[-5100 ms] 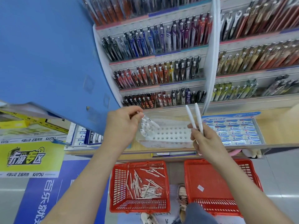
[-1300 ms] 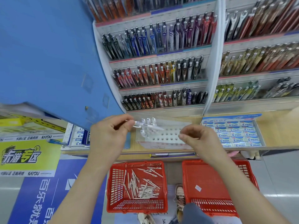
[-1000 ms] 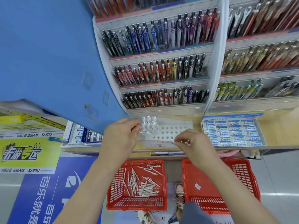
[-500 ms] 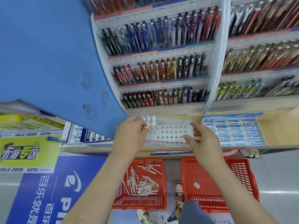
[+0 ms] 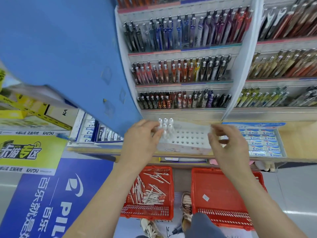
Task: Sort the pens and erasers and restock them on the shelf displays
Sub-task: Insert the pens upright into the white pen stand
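Observation:
A white pen holder with rows of holes sits on the wooden ledge below the pen racks. Several white pens stand in its far left corner. My left hand lies at the holder's left edge, its fingertips touching the standing pens, and I see nothing in it. My right hand hovers at the holder's right edge with fingers spread and blurred, holding nothing. On the floor below, a red basket holds several loose white pens. A tray of Pilot erasers sits right of the holder.
A second red basket on the floor to the right holds only a small tag. Racks of coloured pens fill the shelves above. A blue side panel juts out at the left. My shoes stand between the baskets.
My left hand put the white pen it pinched into the holder's left corner. My right hand moved from the holder's front edge to its right side and opened its fingers.

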A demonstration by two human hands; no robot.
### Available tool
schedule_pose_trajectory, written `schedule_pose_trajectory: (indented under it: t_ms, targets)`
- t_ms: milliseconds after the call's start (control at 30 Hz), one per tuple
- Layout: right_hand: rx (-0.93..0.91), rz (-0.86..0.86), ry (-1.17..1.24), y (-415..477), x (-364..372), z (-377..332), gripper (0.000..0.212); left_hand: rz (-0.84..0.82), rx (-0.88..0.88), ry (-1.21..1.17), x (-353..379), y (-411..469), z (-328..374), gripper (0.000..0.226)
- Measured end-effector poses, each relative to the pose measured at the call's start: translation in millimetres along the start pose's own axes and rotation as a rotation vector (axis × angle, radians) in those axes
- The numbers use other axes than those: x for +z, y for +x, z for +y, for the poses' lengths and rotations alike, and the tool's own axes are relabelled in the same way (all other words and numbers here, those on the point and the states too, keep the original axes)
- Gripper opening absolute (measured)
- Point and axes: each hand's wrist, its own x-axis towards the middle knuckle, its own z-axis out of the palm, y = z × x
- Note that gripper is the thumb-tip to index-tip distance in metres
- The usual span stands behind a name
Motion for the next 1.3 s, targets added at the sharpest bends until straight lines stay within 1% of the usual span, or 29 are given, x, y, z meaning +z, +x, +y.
schedule_pose_trajectory:
  t_ms: [33, 100, 167, 233, 300, 400, 500, 600, 700, 767, 867, 933, 1033, 1100, 1200, 1300]
  targets:
    - [-0.032, 0.001, 0.056, 0, -2, -12, 0.020, 0.047, 0.001, -0.042, -7, -7, -3, 0.019]
    - [-0.080, -0.076, 0.147, -3, -1, -38, 0.020, 0.126, -0.033, -0.124, -22, -27, -14, 0.016]
    - [-0.149, -0.231, 0.192, -9, 8, -65, 0.021, 0.189, -0.116, -0.188, -36, -49, -32, 0.016]
    - [-0.192, -0.410, 0.193, -20, 27, -85, 0.025, 0.213, -0.248, -0.244, -46, -75, -59, 0.016]
    - [-0.210, -0.573, 0.148, -36, 54, -96, 0.027, 0.216, -0.390, -0.285, -51, -103, -94, 0.013]
    - [-0.232, -0.770, -0.009, -65, 107, -98, 0.017, 0.228, -0.575, -0.319, -49, -147, -148, 0.015]
    - [-0.217, -0.922, -0.179, -96, 167, -86, 0.014, 0.191, -0.717, -0.300, -30, -190, -202, 0.021]
    - [-0.132, -1.023, -0.283, -129, 233, -57, 0.013, 0.102, -0.835, -0.293, 8, -230, -257, 0.024]
    - [-0.042, -1.051, -0.333, -162, 303, -11, 0.017, -0.009, -0.923, -0.299, 66, -259, -311, 0.024]
    - [0.005, -1.067, -0.360, -180, 352, 25, 0.014, -0.084, -0.954, -0.295, 118, -272, -347, 0.023]
    - [0.086, -1.065, -0.398, -201, 431, 98, 0.011, -0.199, -0.967, -0.268, 213, -277, -404, 0.021]
    - [0.107, -1.040, -0.420, -211, 487, 158, 0.014, -0.255, -0.946, -0.241, 287, -273, -445, 0.021]
    - [0.122, -1.067, -0.477, -224, 569, 247, 0.022, -0.265, -0.948, -0.230, 402, -262, -508, 0.021]
    - [0.105, -1.077, -0.537, -230, 620, 303, 0.027, -0.266, -1.011, -0.251, 475, -251, -545, 0.022]
    - [0.079, -1.085, -0.622, -241, 687, 368, 0.042, -0.368, -1.151, -0.295, 564, -240, -583, 0.032]
    - [0.089, -1.073, -0.728, -247, 737, 405, 0.057, -0.437, -1.220, -0.221, 631, -239, -607, 0.049]
